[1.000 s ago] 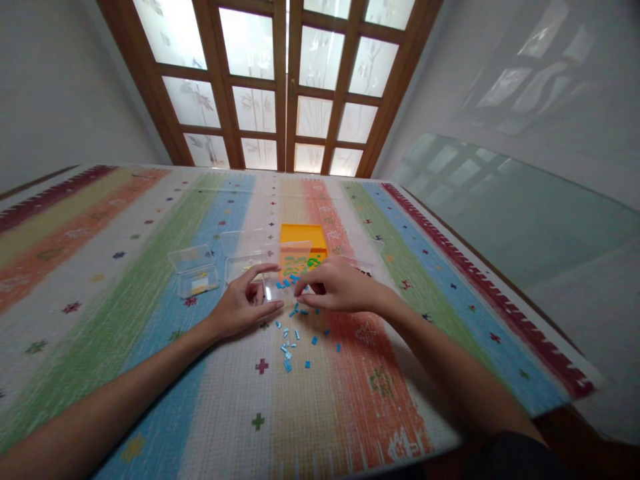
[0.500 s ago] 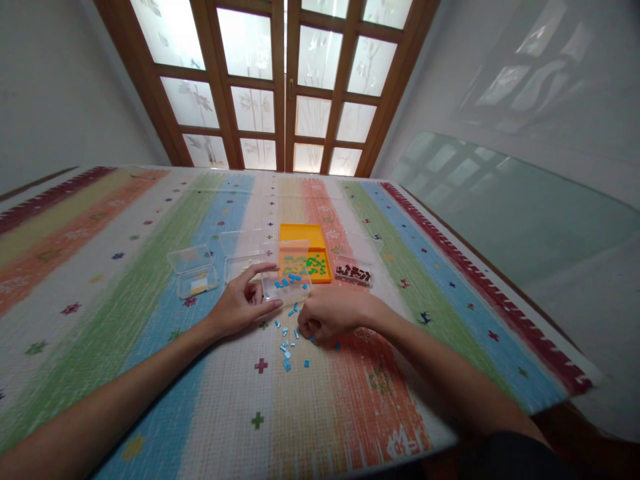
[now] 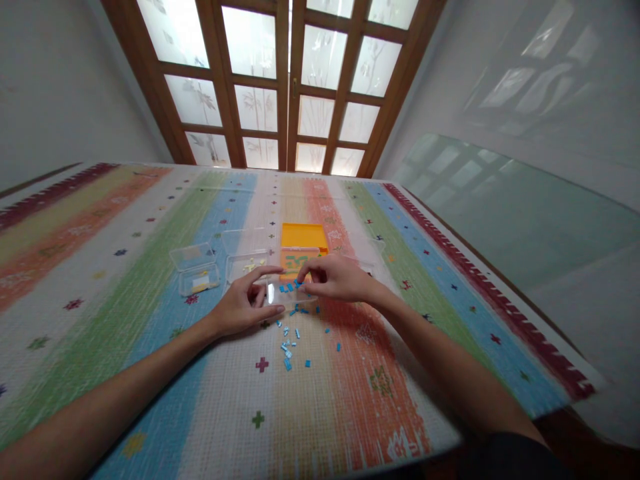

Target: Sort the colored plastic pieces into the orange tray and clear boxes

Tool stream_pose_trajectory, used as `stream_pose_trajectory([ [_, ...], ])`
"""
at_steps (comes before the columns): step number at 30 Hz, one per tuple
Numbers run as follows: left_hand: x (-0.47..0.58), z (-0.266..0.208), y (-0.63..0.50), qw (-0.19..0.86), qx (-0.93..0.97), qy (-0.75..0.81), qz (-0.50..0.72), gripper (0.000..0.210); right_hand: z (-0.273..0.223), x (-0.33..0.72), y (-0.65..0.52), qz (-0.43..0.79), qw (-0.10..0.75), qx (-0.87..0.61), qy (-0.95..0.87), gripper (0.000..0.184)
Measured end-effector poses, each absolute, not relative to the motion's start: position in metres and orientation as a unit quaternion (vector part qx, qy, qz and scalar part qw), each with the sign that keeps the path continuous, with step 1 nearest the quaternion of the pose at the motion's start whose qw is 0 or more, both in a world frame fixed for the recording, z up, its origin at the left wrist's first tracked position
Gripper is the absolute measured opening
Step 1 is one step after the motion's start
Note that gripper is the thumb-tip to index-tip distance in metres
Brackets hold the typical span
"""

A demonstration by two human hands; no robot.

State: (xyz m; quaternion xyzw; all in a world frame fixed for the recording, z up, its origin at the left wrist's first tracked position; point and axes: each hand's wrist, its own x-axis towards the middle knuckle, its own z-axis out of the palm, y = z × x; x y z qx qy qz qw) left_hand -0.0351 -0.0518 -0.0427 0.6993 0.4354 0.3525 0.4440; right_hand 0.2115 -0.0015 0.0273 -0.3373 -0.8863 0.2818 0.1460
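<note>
My left hand [image 3: 243, 299] grips the left end of a small clear plastic box [image 3: 275, 293], thumb and fingers on opposite sides. Inside it lie several small blue toy bricks [image 3: 286, 289]. Over the right end of this box is my right hand [image 3: 334, 279], its thumb and fingertips pinched together at a tiny blue brick. On the cloth just in front of the box, more loose blue bricks [image 3: 288, 365] are scattered, some paler than others.
Behind the box stands an open orange case [image 3: 303, 235] with green pieces. To the left are two open clear boxes, one holding pale yellow pieces [image 3: 254, 264], the other [image 3: 199, 281] a few yellow ones. Another clear box is partly hidden behind my right hand. A striped tablecloth [image 3: 235, 400] covers the table.
My right hand has risen from the loose bricks on the cloth and moved forward to the clear box. My left hand keeps its hold on the box.
</note>
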Motion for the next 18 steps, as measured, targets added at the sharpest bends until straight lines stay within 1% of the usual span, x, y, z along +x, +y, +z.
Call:
stream_pose_trajectory([
  [5, -0.035, -0.041, -0.053, 0.447, 0.696, 0.435, 0.354, 0.075, 0.021, 0.208, -0.003, 0.25, 0.11, -0.34, -0.9, 0.012],
  [13, -0.034, -0.04, -0.053, 0.45, 0.694, 0.437, 0.355, 0.074, 0.011, 0.203, -0.002, 0.225, 0.076, -0.357, -0.903, 0.023],
  [18, -0.034, -0.043, -0.052, 0.444, 0.692, 0.44, 0.361, 0.073, 0.014, 0.205, -0.003, 0.21, 0.088, -0.358, -0.906, 0.023],
])
